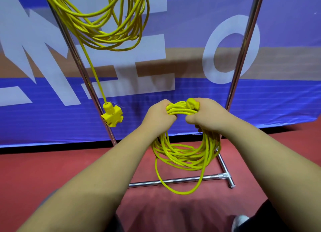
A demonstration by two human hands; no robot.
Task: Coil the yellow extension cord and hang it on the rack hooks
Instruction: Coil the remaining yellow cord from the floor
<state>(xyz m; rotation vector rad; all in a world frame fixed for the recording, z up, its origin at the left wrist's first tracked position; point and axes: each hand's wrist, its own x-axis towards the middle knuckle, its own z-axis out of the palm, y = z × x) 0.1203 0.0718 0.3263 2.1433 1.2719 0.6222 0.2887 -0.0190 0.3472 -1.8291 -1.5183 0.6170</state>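
A coiled yellow extension cord [184,155] hangs in loops from both my hands, low in front of the metal rack. My left hand [159,116] grips the top of the bundle on its left side. My right hand [205,116] grips the right side, with the cord's yellow plug [192,103] sticking out above its fingers. One longer loop droops down to just above the rack's base bar. A second yellow cord coil [112,23] hangs from the top of the rack, and its cross-shaped socket block [112,115] dangles beside the left pole.
The rack's left pole [81,71] and right pole [243,58] slant upward, joined by a base bar [173,180] on the red floor. A blue banner with big white letters [231,49] stands right behind. A shoe tip [240,223] shows at bottom right.
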